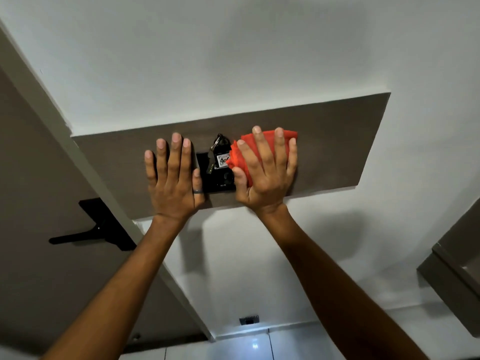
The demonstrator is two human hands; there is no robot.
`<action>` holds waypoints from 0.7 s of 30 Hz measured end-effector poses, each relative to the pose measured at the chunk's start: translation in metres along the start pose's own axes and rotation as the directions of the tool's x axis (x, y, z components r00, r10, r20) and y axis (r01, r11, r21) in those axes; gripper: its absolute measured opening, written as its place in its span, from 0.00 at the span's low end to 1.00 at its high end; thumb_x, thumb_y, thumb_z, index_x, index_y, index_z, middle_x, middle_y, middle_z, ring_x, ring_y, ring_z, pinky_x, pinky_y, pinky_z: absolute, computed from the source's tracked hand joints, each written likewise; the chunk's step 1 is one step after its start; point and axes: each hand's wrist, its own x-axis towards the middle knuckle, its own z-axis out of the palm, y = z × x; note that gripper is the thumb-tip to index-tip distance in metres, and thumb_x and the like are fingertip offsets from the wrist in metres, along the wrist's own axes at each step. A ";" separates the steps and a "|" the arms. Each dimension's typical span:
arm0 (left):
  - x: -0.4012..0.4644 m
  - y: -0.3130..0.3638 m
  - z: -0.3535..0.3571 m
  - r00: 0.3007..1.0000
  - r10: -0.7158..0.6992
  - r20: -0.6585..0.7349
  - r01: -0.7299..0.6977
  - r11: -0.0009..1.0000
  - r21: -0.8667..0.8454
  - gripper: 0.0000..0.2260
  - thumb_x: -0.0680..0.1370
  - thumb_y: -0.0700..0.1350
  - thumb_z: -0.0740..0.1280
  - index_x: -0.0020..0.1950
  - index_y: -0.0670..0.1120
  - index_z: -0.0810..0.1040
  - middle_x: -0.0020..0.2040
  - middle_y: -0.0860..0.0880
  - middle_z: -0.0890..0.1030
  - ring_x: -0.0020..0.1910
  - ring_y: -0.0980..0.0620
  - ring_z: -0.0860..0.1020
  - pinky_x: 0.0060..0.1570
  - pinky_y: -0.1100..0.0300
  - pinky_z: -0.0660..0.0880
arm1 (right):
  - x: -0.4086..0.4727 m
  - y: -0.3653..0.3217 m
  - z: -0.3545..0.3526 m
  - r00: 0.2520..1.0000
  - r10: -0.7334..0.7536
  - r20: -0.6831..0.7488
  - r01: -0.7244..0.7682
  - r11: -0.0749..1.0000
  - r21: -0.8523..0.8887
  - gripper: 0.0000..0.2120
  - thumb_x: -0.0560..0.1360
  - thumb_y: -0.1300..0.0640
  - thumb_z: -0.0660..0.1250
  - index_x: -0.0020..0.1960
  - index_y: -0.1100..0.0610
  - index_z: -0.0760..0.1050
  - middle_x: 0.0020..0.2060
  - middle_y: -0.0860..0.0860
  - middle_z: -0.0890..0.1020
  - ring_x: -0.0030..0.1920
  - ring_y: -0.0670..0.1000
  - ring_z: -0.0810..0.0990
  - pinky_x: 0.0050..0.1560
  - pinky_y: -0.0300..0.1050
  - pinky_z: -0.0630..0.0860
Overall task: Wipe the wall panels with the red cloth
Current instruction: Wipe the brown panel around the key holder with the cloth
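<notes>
A dark brown wall panel (335,141) runs across the white wall. My right hand (267,170) presses the red cloth (259,144) flat against the panel, just right of its middle, fingers spread over the cloth. My left hand (174,178) lies flat on the panel's left part, fingers apart, holding nothing; a dark ring sits on its thumb. Between the hands a black card-switch plate (207,175) holds a key tag with keys (219,154), which the cloth's left edge touches.
A brown door (39,203) with a black lever handle (85,233) stands at the left, its pale frame beside the panel. A wall socket (249,320) sits low above the tiled floor. A brown cabinet edge (457,271) juts in at the right.
</notes>
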 end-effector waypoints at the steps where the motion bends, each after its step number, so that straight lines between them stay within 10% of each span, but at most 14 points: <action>1: -0.002 0.000 0.000 1.000 -0.004 0.004 0.004 1.000 -0.011 0.27 0.84 0.49 0.53 0.83 0.43 0.56 0.84 0.47 0.52 0.83 0.44 0.50 0.82 0.44 0.48 | -0.003 0.002 0.002 1.000 -0.016 -0.003 0.016 1.000 -0.013 0.22 0.83 0.43 0.59 0.72 0.51 0.78 0.73 0.55 0.78 0.81 0.60 0.65 0.78 0.67 0.63; 8: 0.004 0.002 -0.007 0.999 0.010 0.038 -0.010 1.000 -0.017 0.28 0.83 0.48 0.55 0.83 0.43 0.56 0.84 0.49 0.49 0.83 0.46 0.48 0.82 0.45 0.48 | -0.029 0.025 -0.023 0.983 -0.181 0.030 0.183 0.981 -0.071 0.17 0.85 0.45 0.60 0.69 0.52 0.78 0.67 0.54 0.82 0.72 0.62 0.75 0.64 0.58 0.75; 13: 0.005 -0.001 -0.010 0.998 0.013 0.054 -0.012 1.000 -0.015 0.28 0.83 0.49 0.54 0.82 0.43 0.56 0.84 0.49 0.48 0.83 0.46 0.48 0.82 0.44 0.49 | -0.027 -0.017 -0.029 0.999 0.032 -0.006 -0.032 0.993 0.111 0.19 0.87 0.46 0.56 0.73 0.53 0.73 0.71 0.54 0.78 0.76 0.59 0.72 0.70 0.59 0.72; 18: 0.003 -0.014 -0.011 0.993 0.098 0.065 -0.097 0.995 -0.015 0.29 0.83 0.53 0.52 0.83 0.44 0.55 0.84 0.48 0.51 0.83 0.46 0.50 0.82 0.46 0.49 | -0.016 -0.041 0.006 0.951 -0.308 -0.018 0.307 0.950 -0.054 0.20 0.82 0.42 0.64 0.69 0.50 0.80 0.70 0.53 0.80 0.73 0.59 0.75 0.68 0.62 0.75; 21: 0.003 -0.027 -0.012 0.988 0.147 0.041 -0.148 0.989 0.014 0.28 0.82 0.49 0.56 0.83 0.45 0.58 0.83 0.48 0.57 0.83 0.47 0.51 0.81 0.47 0.50 | -0.028 -0.052 0.025 0.987 -0.115 -0.114 0.106 0.991 -0.080 0.20 0.82 0.42 0.62 0.70 0.49 0.78 0.71 0.53 0.78 0.78 0.59 0.69 0.73 0.61 0.71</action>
